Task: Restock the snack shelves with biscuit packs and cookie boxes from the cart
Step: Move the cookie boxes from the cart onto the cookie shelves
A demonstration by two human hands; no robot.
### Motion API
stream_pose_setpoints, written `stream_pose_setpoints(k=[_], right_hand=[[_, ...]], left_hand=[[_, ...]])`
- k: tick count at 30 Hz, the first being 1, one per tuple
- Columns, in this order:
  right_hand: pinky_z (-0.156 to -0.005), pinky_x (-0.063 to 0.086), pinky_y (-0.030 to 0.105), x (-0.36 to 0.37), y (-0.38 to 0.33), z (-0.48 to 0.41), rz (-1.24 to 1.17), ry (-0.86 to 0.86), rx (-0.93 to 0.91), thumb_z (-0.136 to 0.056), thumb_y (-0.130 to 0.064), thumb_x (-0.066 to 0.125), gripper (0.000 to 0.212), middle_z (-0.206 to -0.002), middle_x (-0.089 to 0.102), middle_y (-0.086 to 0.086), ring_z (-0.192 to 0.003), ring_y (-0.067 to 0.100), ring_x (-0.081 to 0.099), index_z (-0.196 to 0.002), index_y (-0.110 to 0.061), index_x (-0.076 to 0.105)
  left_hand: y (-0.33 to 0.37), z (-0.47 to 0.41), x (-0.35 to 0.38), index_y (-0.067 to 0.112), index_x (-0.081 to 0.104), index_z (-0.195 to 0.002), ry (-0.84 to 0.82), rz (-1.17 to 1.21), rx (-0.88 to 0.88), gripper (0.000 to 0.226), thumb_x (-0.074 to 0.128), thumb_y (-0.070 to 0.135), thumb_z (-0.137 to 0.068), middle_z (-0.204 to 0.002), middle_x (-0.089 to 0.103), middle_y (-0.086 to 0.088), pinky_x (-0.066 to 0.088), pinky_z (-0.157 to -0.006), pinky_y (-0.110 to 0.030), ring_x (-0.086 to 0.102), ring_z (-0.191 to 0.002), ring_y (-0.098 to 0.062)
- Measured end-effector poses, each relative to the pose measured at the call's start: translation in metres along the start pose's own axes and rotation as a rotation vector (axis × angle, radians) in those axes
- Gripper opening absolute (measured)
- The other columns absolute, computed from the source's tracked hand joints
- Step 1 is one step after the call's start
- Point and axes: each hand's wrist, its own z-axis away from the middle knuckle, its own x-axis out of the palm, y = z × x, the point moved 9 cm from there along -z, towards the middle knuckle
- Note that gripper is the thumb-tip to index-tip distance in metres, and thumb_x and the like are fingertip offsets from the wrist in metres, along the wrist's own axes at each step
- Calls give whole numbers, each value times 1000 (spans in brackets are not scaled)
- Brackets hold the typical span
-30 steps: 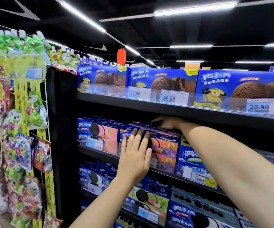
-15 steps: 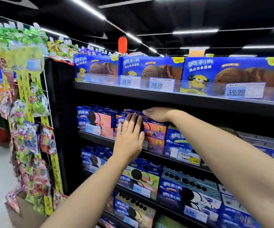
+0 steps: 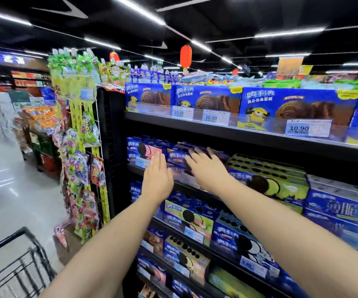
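- Left hand (image 3: 157,179) raised before the edge of the second shelf (image 3: 134,168), released: fingers straight and together, pointing up, holding nothing.
- Right hand (image 3: 208,171) just beside it on the right, also released: fingers spread and nearly straight, over the front of the purple box (image 3: 177,157). Blurred, so cannot tell if really touching.
- Purple box on the second shelf, at the front edge, between the pink boxes (image 3: 145,149) on the left and the green boxes (image 3: 279,186) on the right.
- Top shelf (image 3: 216,131) above both hands, with a row of blue boxes (image 3: 292,108) standing upright behind a clear rail.
- Price tags (image 3: 211,117) on that rail, reading 10.50, 10.50 and 10.90.
- Below the hands, more cookie boxes (image 3: 190,218) in rows, fronts toward the aisle.
- Cart (image 3: 23,265), of black wire, at bottom left and well apart from both hands. Only one corner in view, contents not visible.
- Wire rack (image 3: 97,112) at the left end of the shelves, hung with snack bags (image 3: 79,168) from top to bottom.
- Red lantern (image 3: 185,56) hanging under the dark ceiling, above the top shelf.
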Motion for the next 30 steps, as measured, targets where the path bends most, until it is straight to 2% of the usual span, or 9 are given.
stream_pose_setpoints(k=[3, 6, 12, 16, 20, 24, 27, 30], right_hand=[[-123, 5, 49, 8, -22, -1, 31, -4, -37, -101, -24, 47, 66, -167, 10, 8, -155, 26, 5, -158, -13, 15], [-124, 3, 51, 16, -33, -4, 78, -30, -32, -102, -25, 45, 65, -168, 5, 10, -155, 28, -3, -158, -12, 17], [-122, -2, 57, 26, -44, -4, 79, -21, 8, -103, -26, 40, 60, -168, 4, 12, -155, 30, -7, -157, -11, 21], [-123, -4, 53, 29, -45, 1, 48, -8, 5, -103, -25, 39, 60, -168, 4, 13, -155, 30, -7, -158, -11, 19], [-124, -6, 50, 40, -59, 17, -37, 20, -10, -103, -22, 37, 62, -168, 0, 12, -155, 28, -9, -159, -10, 14], [-124, -7, 49, 69, -90, 42, -100, 39, -73, -103, -25, 37, 61, -168, 0, 11, -155, 29, -7, -159, -10, 17], [-124, -8, 48, 106, -114, 62, -138, -18, -98, -103, -24, 36, 62, -168, -1, 10, -155, 27, -8, -159, -11, 15], [-123, -12, 46, 143, -129, 81, -170, -82, -48, -104, -25, 37, 62, -168, -4, 8, -154, 27, -11, -160, -14, 13]], left_hand=[[-25, -12, 7, -3, 4, -157, -86, 53, -14, 61, 24, 27, -108, -167, 2, -19, 12, -124, -40, 4, -155, -28], [-32, -19, 17, -1, 1, -158, -169, 123, 44, 63, 26, 28, -108, -167, -5, -16, 12, -124, -41, 0, -155, -25], [-35, -23, 29, 5, 3, -159, -140, 166, 89, 66, 29, 34, -106, -168, -7, -11, 21, -122, -47, 5, -155, -25], [-36, -23, 37, 8, -1, -160, -142, 156, 93, 66, 26, 37, -107, -168, -13, -9, 19, -122, -48, -1, -155, -23], [-40, -12, 44, 11, 3, -161, -116, 160, 91, 63, 25, 37, -108, -169, -7, -5, 21, -122, -47, 0, -155, -20], [-50, 23, 66, 12, 4, -161, -105, 158, 87, 62, 25, 36, -108, -169, -7, -2, 17, -124, -46, -1, -155, -18], [-59, 52, 92, 9, 8, -160, -141, 143, 88, 62, 27, 35, -108, -169, -1, -6, 19, -123, -46, 2, -155, -21], [-68, 76, 123, 6, 11, -160, -205, 137, 98, 62, 29, 34, -108, -168, 4, -10, 20, -122, -46, 4, -155, -24]])
